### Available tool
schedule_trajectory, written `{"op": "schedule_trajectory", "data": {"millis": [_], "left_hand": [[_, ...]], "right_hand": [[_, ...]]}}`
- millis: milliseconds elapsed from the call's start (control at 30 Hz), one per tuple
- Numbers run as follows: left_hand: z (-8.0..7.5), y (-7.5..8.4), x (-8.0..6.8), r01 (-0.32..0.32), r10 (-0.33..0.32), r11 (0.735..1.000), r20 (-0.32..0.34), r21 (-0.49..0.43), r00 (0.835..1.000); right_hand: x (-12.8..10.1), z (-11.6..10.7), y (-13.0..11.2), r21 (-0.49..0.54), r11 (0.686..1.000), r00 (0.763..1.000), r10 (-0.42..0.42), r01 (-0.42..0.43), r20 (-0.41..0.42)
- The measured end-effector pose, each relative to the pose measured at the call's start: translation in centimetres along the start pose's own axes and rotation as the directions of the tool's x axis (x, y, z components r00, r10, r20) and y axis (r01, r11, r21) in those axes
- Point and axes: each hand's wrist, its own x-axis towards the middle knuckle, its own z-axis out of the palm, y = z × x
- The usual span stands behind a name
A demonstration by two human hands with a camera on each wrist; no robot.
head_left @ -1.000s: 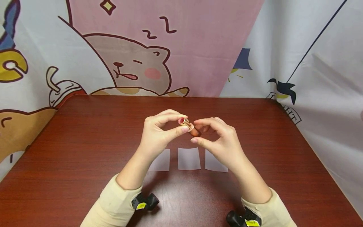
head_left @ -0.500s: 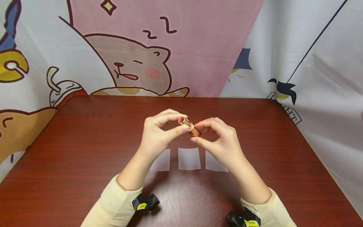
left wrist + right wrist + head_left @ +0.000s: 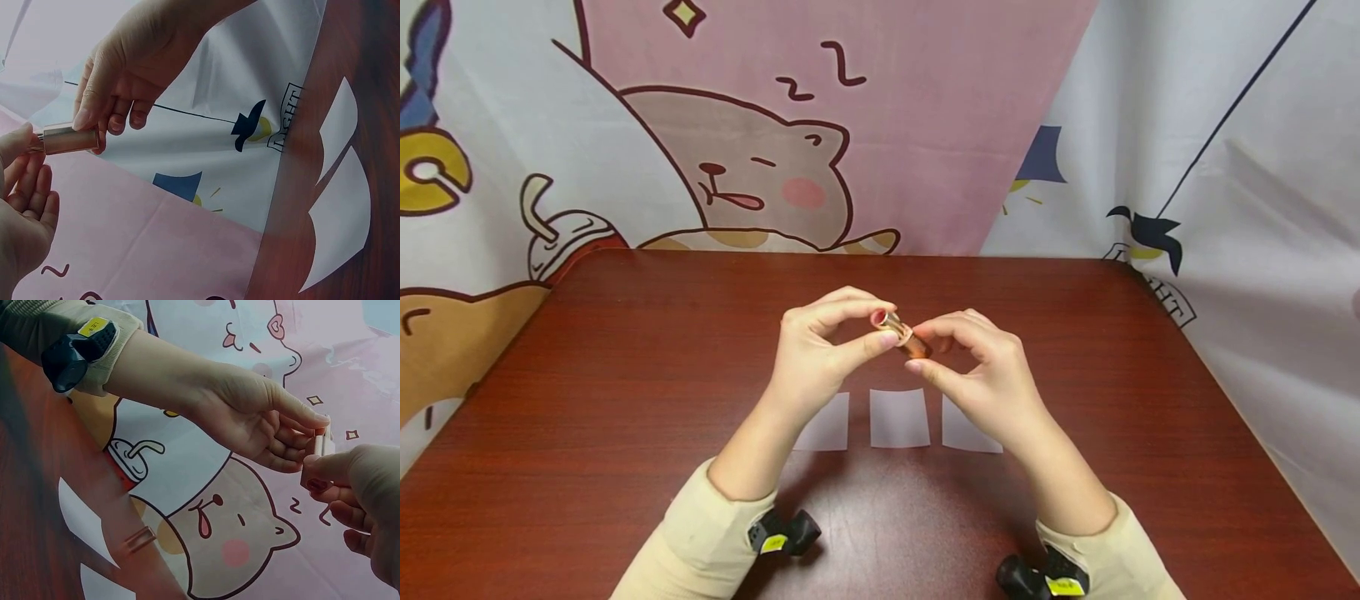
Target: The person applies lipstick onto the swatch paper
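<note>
A gold lipstick (image 3: 916,343) with a red tip (image 3: 877,317) is held up above the table, slanting between both hands. My left hand (image 3: 812,354) pinches its upper gold part between thumb and fingers, just below the red end. At the lower end, my right hand (image 3: 992,367) pinches the base between thumb and index finger. The left wrist view shows the shiny base (image 3: 72,139) with the right thumb pressed on it. From the right wrist, the dark red tip (image 3: 317,484) appears beside the left thumb, the tube partly hidden by fingers.
Three white paper squares lie in a row on the brown table (image 3: 625,375), the middle one (image 3: 899,418) fully visible, the outer ones partly behind the arms. A small copper-coloured piece (image 3: 139,539) lies near the far table edge. A printed cloth (image 3: 925,125) hangs behind.
The right thumb and index finger have closed in on the lipstick's base, which now catches the light differently. The left hand has stayed in place.
</note>
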Motion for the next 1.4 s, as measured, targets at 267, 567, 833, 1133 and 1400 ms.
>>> {"op": "schedule_trajectory", "data": {"millis": [267,567,833,1133,1400], "left_hand": [[-0.11,-0.09,0.05,-0.009,0.009,1.0,0.006,0.009,1.0],[-0.15,-0.07,0.1,-0.018,0.018,1.0,0.015,0.006,1.0],[-0.15,-0.05,0.09,-0.023,0.023,1.0,0.026,-0.001,0.999],[-0.05,0.11,0.11,-0.024,0.024,1.0,0.03,0.0,0.999],[0.0,-0.04,0.14,-0.028,0.028,1.0,0.025,-0.002,0.999]], "right_hand": [[0.02,0.12,0.16,-0.009,1.0,1.0,-0.017,0.017,0.026],[0.02,0.11,0.29,-0.025,0.999,0.998,-0.037,0.039,0.051],[-0.21,0.0,0.34,-0.053,0.998,0.997,-0.013,0.017,0.077],[-0.29,-0.21,0.15,-0.092,0.996,0.992,0.02,-0.009,0.124],[-0.29,-0.3,0.16,-0.127,0.992,0.988,0.022,-0.003,0.156]]}}
